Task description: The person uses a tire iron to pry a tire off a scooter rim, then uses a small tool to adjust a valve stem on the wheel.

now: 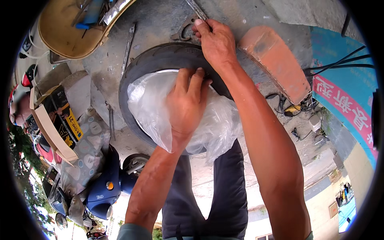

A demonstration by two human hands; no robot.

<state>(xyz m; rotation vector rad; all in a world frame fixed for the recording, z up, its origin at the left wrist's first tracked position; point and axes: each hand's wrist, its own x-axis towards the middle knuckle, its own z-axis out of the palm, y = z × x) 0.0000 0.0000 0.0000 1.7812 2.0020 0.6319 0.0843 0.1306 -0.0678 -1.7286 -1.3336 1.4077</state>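
Note:
A black tyre (158, 56) lies flat on the ground in front of my legs, with a wheel rim (170, 71) inside it. Clear crumpled plastic (150, 96) covers much of the wheel's middle and hangs toward my knees. My left hand (188, 100), slightly blurred, rests over the plastic. Its fingers are stretched and a little bent, with the tips at the rim's far edge beside the tyre. Beyond the tyre, my right hand (216, 42) pinches the end of a metal tyre lever (196, 9). A rusty C-shaped metal piece (183, 32) lies beside that hand.
Another metal bar (128, 50) lies left of the tyre. A yellowish basin (66, 38) holds tools at the far left. An orange-red block (276, 60) stands right, near loose cables (286, 105). At left are a cardboard box (50, 130) and a blue scooter (102, 188).

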